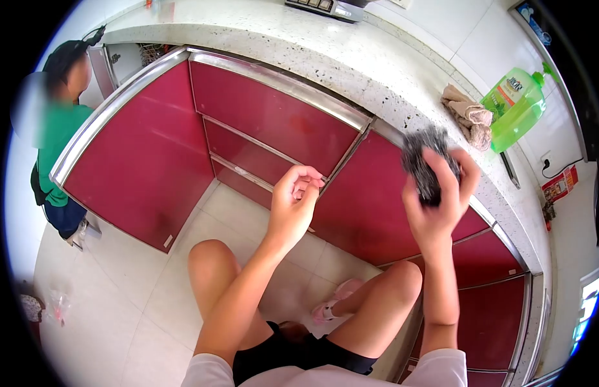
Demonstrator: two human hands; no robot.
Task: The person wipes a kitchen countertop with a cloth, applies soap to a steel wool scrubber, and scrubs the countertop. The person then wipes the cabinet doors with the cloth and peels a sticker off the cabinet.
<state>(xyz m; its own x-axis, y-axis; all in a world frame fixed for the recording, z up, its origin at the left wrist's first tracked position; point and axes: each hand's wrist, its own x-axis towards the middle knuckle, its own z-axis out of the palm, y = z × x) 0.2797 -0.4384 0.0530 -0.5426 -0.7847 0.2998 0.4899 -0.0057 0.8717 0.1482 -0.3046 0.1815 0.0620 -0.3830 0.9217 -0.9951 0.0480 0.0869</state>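
My right hand (438, 193) grips a crumpled dark grey, shiny bundle (430, 161), blurred by motion; I cannot tell whether it is cloth, plastic or scouring wool. It is held by the counter's front edge, before a red cabinet door (377, 197). My left hand (295, 197) hangs in front of the red drawers (270, 106) with its fingers curled in, and nothing shows between them. Its fingertips come near the metal strip between drawers and door in the picture; whether they touch it I cannot tell.
A speckled counter (351, 64) bears a green soap bottle (515, 106), a folded beige cloth (467, 116) and a scale-like device (325, 8). An open red cabinet door (135, 148) juts out at left. Beyond it stands a person in green (64, 135). A plastic bag (58, 306) lies on the tiled floor.
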